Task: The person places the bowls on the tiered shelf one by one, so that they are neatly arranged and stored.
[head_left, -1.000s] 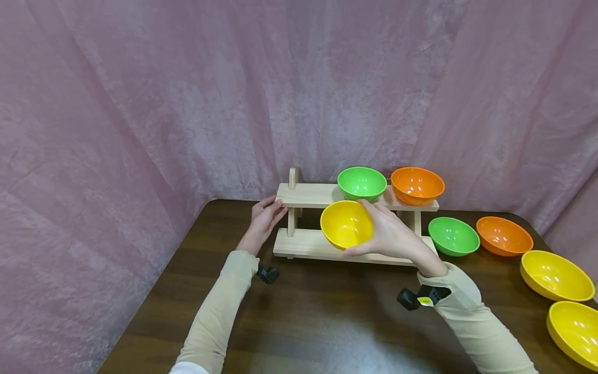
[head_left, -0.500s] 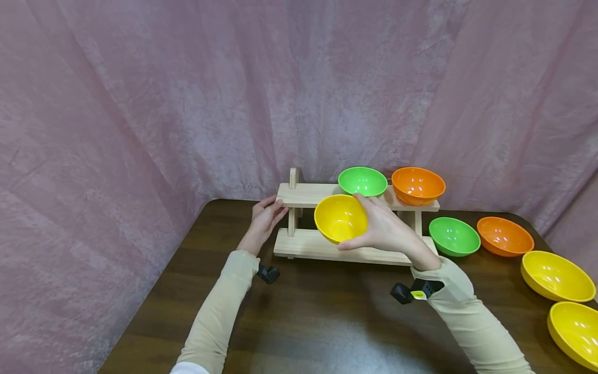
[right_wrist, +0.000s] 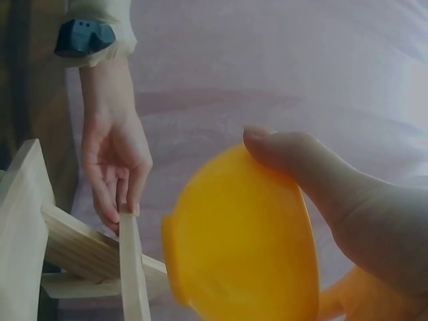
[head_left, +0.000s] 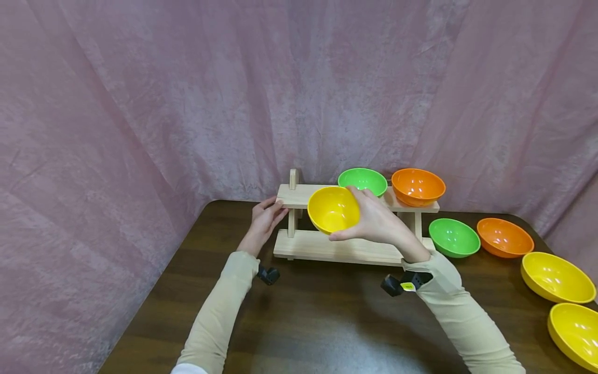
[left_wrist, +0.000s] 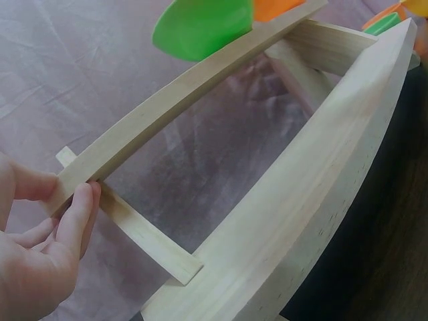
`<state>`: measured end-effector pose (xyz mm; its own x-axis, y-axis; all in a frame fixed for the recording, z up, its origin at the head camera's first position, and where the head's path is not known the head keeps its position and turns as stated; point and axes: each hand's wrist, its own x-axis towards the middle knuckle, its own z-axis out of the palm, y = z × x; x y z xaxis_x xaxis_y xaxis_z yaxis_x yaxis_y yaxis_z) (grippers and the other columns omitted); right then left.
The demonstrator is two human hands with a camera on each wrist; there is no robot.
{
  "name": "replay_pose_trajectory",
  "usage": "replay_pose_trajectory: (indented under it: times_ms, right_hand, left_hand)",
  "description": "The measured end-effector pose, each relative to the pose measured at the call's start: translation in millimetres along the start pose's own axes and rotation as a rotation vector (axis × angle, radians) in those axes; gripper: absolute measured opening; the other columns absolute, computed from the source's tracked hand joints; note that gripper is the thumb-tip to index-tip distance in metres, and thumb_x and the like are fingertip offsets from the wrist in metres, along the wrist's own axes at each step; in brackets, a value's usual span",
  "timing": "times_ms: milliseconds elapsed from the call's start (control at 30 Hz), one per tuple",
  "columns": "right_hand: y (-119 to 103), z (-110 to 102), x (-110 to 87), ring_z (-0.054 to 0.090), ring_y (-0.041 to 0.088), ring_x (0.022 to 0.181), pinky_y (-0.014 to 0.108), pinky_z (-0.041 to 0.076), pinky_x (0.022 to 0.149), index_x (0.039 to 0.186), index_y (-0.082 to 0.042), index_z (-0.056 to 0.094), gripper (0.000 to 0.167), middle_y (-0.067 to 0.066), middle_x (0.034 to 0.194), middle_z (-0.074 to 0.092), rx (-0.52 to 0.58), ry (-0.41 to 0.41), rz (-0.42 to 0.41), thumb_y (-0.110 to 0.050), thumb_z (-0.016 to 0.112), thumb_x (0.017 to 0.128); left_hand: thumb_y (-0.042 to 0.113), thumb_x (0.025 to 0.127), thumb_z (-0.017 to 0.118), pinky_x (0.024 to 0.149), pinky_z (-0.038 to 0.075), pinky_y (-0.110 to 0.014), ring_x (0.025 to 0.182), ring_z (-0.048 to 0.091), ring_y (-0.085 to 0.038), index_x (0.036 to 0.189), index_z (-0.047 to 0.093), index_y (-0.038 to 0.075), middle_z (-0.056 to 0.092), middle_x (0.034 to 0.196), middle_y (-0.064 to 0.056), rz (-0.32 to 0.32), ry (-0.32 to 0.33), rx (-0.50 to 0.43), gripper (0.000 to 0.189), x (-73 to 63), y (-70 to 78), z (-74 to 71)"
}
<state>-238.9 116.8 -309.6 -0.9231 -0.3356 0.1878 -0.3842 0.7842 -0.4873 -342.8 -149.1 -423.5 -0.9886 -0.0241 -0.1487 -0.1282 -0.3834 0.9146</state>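
Note:
A two-tier wooden rack [head_left: 345,245] stands near the back of the table. My left hand [head_left: 265,224] pinches the left end of its upper shelf [left_wrist: 134,134], thumb on top and fingers beneath. In my right hand [head_left: 377,221] is a yellow bowl [head_left: 333,210], gripped by its side between thumb and fingers. The bowl is tilted toward me and hangs in front of the upper shelf's left half; the right wrist view shows its base apart from the board. On that shelf sit a green bowl [head_left: 362,179] and, at the right end, an orange bowl [head_left: 418,187].
Right of the rack, a second green bowl [head_left: 454,238] and a second orange bowl [head_left: 504,238] rest on the dark wooden table [head_left: 299,317]. Two more yellow bowls, one farther back [head_left: 557,278] and one nearer [head_left: 576,332], stand at the right. A pink curtain [head_left: 233,104] hangs behind.
My right hand has carried the yellow bowl left and upward, from before the rack's middle to before the upper shelf. The left hand has stayed on the shelf end.

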Motion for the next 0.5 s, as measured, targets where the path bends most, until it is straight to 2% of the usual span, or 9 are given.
replay_pose_trajectory:
  times_ms: [233,367,500]
  right_hand:
    - [-3,-2,6.9,0.048,0.033,0.118,0.052,0.05,0.095,0.146,-0.001,0.034,0.112,0.022,0.133,0.051,0.008,0.01,-0.014,-0.052,0.087,0.061]
    - [-4,-3,10.8,0.048,0.033,0.118,0.052,0.05,0.095,0.147,-0.001,0.034,0.112,0.022,0.134,0.051,0.007,0.002,-0.008,-0.052,0.086,0.062]
    - [-5,-3,15.9,0.049,0.032,0.116,0.05,0.051,0.095,0.147,-0.002,0.034,0.111,0.021,0.132,0.051,0.015,0.001,-0.007,-0.051,0.086,0.062]
  left_hand:
    - [0.004,0.098,0.052,0.092,0.056,-0.021,0.098,0.061,-0.014,0.147,0.034,-0.002,0.042,0.141,-0.021,0.0,0.004,0.013,0.053,-1.0,0.8,-0.2]
    - [0.004,0.098,0.052,0.094,0.056,-0.023,0.094,0.062,-0.013,0.146,0.035,-0.003,0.043,0.141,-0.021,0.001,0.005,0.01,0.051,-0.7,0.4,0.0]
    - [0.004,0.099,0.052,0.091,0.057,-0.021,0.091,0.064,-0.012,0.145,0.036,-0.003,0.044,0.14,-0.022,0.004,-0.001,0.01,0.05,0.0,0.8,0.7]
